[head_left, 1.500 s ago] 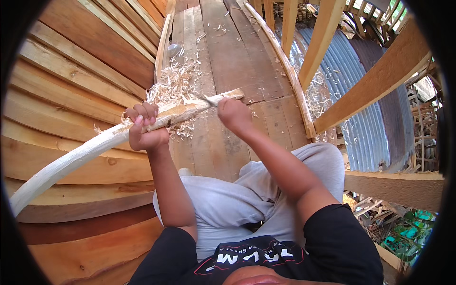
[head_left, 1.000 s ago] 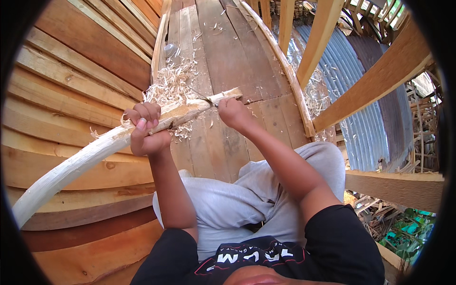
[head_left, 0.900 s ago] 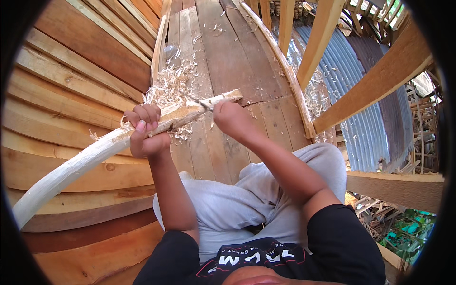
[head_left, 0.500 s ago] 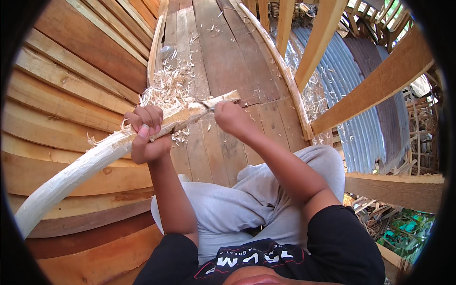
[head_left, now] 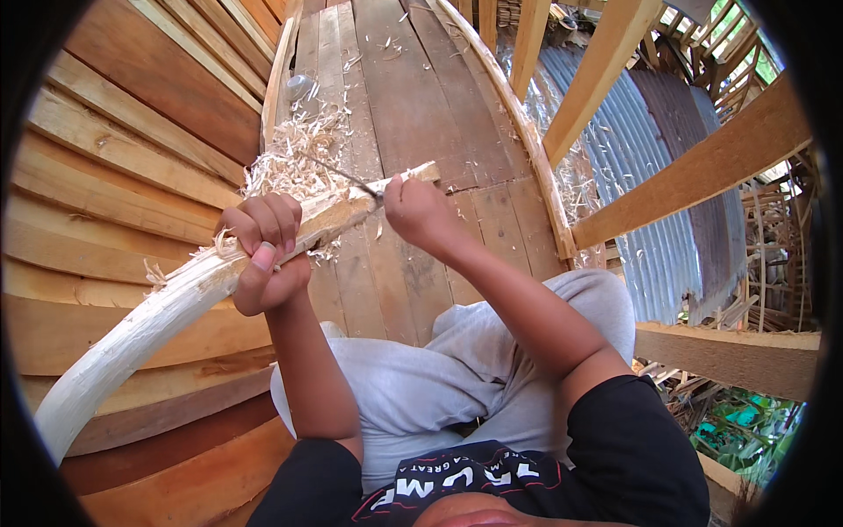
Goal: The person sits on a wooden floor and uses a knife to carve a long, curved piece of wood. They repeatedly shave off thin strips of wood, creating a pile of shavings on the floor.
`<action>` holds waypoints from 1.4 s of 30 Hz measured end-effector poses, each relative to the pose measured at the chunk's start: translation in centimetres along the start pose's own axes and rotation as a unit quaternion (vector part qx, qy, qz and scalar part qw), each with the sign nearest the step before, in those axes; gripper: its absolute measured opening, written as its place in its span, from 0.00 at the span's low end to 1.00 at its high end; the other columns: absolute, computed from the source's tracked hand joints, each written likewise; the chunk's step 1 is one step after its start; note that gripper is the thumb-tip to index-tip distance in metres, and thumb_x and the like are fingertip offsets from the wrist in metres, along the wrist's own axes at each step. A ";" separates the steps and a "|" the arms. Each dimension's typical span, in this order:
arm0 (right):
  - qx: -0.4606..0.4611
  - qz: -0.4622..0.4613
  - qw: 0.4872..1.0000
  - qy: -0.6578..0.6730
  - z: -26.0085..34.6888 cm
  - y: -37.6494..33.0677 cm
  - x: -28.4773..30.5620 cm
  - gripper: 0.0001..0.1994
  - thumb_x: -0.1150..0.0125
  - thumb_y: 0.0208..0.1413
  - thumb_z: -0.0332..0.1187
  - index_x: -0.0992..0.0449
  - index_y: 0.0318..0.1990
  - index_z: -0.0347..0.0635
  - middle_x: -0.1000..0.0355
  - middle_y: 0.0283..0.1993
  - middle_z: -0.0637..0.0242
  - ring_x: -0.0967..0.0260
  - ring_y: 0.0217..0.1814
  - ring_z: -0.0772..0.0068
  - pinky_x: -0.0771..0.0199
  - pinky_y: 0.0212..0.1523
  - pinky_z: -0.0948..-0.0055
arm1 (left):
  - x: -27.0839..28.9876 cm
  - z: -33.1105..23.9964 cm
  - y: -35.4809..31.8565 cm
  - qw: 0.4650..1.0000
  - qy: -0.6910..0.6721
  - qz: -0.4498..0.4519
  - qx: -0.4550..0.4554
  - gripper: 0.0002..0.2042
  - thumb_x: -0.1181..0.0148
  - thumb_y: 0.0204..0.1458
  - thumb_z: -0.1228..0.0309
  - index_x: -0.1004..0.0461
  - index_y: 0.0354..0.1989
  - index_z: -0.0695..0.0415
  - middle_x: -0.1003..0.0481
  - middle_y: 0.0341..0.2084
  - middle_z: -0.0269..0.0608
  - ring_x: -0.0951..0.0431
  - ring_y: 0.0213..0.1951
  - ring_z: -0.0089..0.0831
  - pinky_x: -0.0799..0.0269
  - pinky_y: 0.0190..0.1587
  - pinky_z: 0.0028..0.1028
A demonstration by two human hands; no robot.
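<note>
A long, curved, peeled wooden pole (head_left: 132, 329) slants from the lower left up to its roughly squared end at the middle. My left hand (head_left: 266, 250) is wrapped round it, thumb on top, with curled shavings caught beside the fingers. My right hand (head_left: 416, 211) is closed at the pole's far end, gripping a knife whose thin dark blade (head_left: 351, 179) points up and left across the wood. The knife's handle is hidden inside my fist. Beyond the pole lies a heap of pale wood shavings (head_left: 303, 147).
Wooden planks (head_left: 413, 97) form the floor, with scattered shavings. A slatted board wall (head_left: 114, 176) rises close on the left. Upright posts (head_left: 597, 79) and a rail (head_left: 720, 162) stand on the right, with corrugated metal sheets (head_left: 659, 184) beyond. A small round clear object (head_left: 299, 86) sits past the shavings.
My right hand has shifted slightly left along the pole, and the blade now reaches farther up and left over it. My left hand keeps its grip; the view has shifted a little.
</note>
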State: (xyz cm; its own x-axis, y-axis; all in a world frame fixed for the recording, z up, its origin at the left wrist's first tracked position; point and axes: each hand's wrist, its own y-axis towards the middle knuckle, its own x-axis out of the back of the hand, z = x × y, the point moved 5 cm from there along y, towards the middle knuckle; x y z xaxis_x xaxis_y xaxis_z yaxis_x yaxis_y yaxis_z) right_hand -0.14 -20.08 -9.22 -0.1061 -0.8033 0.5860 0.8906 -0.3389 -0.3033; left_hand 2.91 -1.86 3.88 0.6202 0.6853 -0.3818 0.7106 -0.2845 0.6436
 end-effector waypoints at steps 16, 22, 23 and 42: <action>-0.027 -0.017 0.998 -0.056 -6.0 3.7 -1.5 0.21 0.63 0.59 0.37 0.24 0.39 0.28 0.28 0.45 0.39 0.30 0.49 0.41 0.32 0.52 0.52 | 1.0 -0.4 0.1 0.984 0.003 -0.179 -0.017 0.11 0.50 0.43 0.68 0.46 0.18 0.49 0.46 0.15 0.28 0.46 0.20 0.21 0.48 0.30 0.24; 0.008 -0.021 0.996 -0.083 -8.0 4.2 -1.1 0.20 0.61 0.57 0.35 0.24 0.37 0.28 0.28 0.44 0.40 0.29 0.47 0.40 0.30 0.49 0.52 | 2.5 -0.4 0.0 0.967 0.016 -0.252 -0.023 0.08 0.51 0.44 0.69 0.43 0.20 0.50 0.46 0.15 0.28 0.46 0.20 0.22 0.46 0.30 0.25; -0.019 -0.024 0.999 -0.040 -3.8 1.6 -0.6 0.21 0.62 0.58 0.36 0.24 0.36 0.27 0.28 0.43 0.39 0.30 0.47 0.39 0.31 0.50 0.51 | 2.5 -0.5 -0.2 0.964 0.027 -0.263 -0.029 0.07 0.51 0.43 0.69 0.43 0.20 0.50 0.46 0.15 0.28 0.45 0.20 0.22 0.46 0.30 0.25; 0.012 -0.023 0.998 -0.057 -6.8 4.8 -1.8 0.26 0.66 0.59 0.42 0.24 0.37 0.28 0.29 0.42 0.37 0.31 0.47 0.37 0.35 0.53 0.49 | 3.1 -0.2 -0.6 0.940 0.016 -0.340 -0.032 0.07 0.50 0.39 0.72 0.42 0.21 0.51 0.45 0.14 0.29 0.44 0.19 0.23 0.45 0.29 0.26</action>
State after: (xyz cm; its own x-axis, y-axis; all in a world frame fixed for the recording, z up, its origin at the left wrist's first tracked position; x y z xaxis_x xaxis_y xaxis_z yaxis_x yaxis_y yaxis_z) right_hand 1.28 -23.54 -16.85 -0.0965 -0.7257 0.6812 0.8964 -0.3608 -0.2573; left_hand 4.37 0.57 2.47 0.0195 0.7144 -0.6995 0.9171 0.2658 0.2970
